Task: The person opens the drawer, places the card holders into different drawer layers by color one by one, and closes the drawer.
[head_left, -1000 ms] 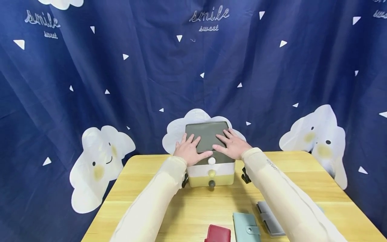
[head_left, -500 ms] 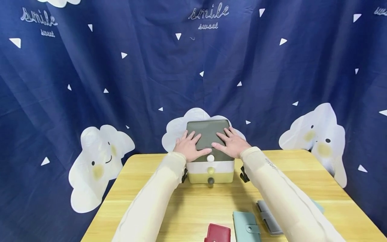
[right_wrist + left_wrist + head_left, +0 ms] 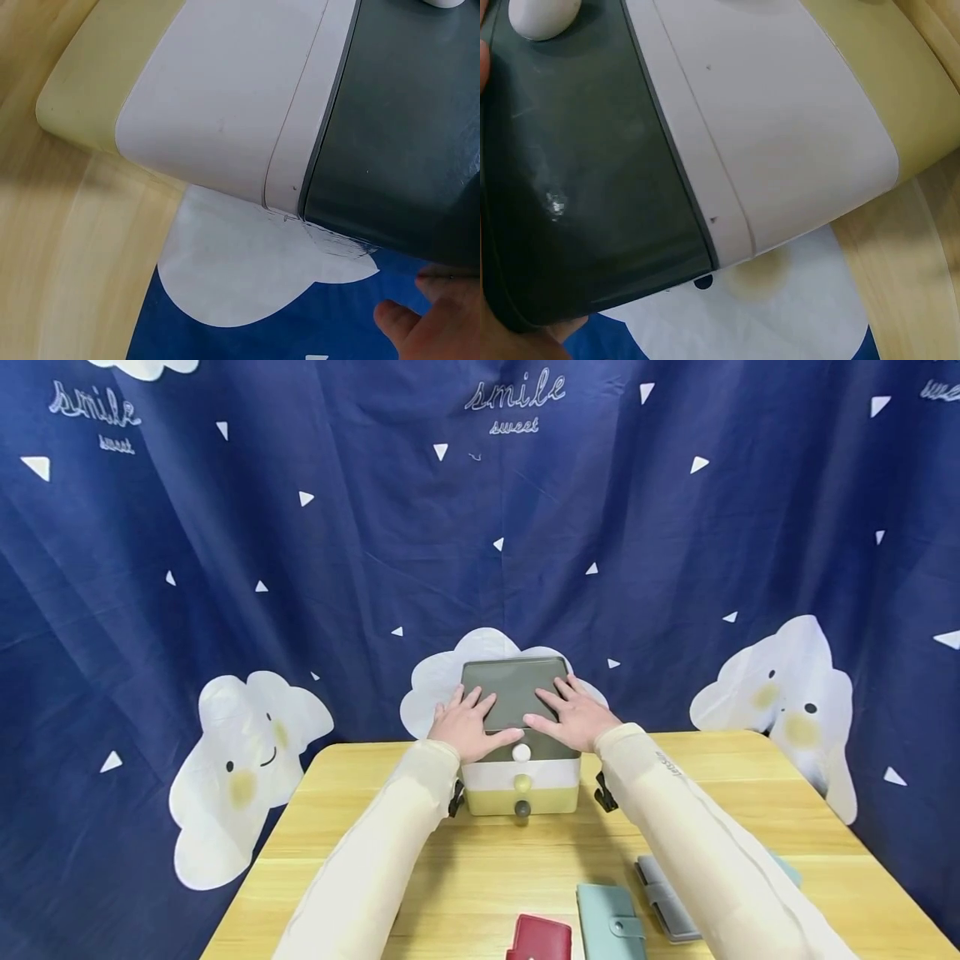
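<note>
A small three-drawer storage box (image 3: 513,681) stands at the back of the table, dark green-grey above, white in the middle, yellow at the bottom. Each tier has a round knob on its front; the top one is a white knob (image 3: 521,752). My left hand (image 3: 463,727) rests with spread fingers on the box's top left side, thumb along the front edge. On the top right side lies my right hand (image 3: 573,718), fingers likewise spread. In both wrist views the drawer fronts fill much of the picture, with only parts of the hands at the edges.
Near the front lie a red wallet (image 3: 542,937), a light teal wallet (image 3: 611,922) and a grey wallet (image 3: 666,897). Another teal item (image 3: 786,868) shows partly behind the right sleeve. A dark blue curtain (image 3: 360,568) with clouds hangs right behind the wooden table (image 3: 495,868).
Both hands stay on top of the box in the same pose. The head view has shifted slightly; the wallets have not moved.
</note>
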Demonstrator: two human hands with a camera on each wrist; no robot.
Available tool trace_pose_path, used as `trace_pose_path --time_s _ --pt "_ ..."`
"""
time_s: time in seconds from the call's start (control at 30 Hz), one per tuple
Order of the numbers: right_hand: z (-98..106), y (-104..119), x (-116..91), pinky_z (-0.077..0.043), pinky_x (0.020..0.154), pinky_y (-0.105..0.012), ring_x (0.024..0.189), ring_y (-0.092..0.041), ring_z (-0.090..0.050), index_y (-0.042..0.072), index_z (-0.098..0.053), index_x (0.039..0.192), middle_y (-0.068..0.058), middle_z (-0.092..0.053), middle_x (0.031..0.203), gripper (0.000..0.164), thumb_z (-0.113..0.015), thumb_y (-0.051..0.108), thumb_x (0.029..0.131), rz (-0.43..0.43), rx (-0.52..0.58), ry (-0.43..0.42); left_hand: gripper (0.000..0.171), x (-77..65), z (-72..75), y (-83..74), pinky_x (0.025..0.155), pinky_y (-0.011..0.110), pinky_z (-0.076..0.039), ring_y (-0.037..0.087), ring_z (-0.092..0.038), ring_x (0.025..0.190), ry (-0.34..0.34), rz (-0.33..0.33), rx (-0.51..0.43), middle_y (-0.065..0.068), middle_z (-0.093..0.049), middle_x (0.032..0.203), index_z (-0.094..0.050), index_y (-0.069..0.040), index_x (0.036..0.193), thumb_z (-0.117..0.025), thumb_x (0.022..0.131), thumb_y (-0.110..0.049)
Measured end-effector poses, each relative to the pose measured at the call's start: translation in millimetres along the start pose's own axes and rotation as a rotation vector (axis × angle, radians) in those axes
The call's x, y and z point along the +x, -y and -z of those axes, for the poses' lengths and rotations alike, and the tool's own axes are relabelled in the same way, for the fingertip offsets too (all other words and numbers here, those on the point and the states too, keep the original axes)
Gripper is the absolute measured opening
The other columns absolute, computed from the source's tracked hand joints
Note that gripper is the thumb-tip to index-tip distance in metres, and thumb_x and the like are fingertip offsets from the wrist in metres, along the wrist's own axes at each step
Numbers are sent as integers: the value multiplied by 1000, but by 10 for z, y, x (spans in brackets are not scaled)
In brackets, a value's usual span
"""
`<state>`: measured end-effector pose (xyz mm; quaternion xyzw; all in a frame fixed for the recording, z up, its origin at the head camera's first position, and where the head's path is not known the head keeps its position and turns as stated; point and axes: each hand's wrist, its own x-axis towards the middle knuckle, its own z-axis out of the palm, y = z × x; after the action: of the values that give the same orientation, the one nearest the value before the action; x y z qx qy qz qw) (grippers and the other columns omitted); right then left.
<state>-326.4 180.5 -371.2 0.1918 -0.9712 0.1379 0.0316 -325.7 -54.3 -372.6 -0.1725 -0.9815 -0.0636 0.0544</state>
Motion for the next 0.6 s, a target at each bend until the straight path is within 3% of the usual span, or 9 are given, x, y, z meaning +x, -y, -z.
trace_pose_path --time_s 0.33,0.47,0.6 --pt "33 23 -25 -13 114 -53 146 -35 -2 19 -31 152 -19 -16 157 90 -25 80 86 -8 4 10 92 -220 149 -57 110 62 -15 32 -16 145 -2 -30 -26 6 -31 154 -40 -22 148 -35 81 -84" --pt "30 20 -26 -13 114 -54 146 -36 -3 19 -31 152 -20 -17 157 90 -24 80 86 -9 -5 1 81 -345 188 -105 110 60 -19 31 -22 143 -93 -57 -49 7 -37 151 -47 -18 144 -42 85 -75" --pt "14 10 -20 -13 115 -52 146 -36 -2 19 -31 152 -20 -17 157 90 -24 80 86 -8 -3 -1 66 -513 192 -161 108 50 -30 29 -39 132 -267 -92 -100 9 -50 137 -57 -12 133 -53 89 -61"
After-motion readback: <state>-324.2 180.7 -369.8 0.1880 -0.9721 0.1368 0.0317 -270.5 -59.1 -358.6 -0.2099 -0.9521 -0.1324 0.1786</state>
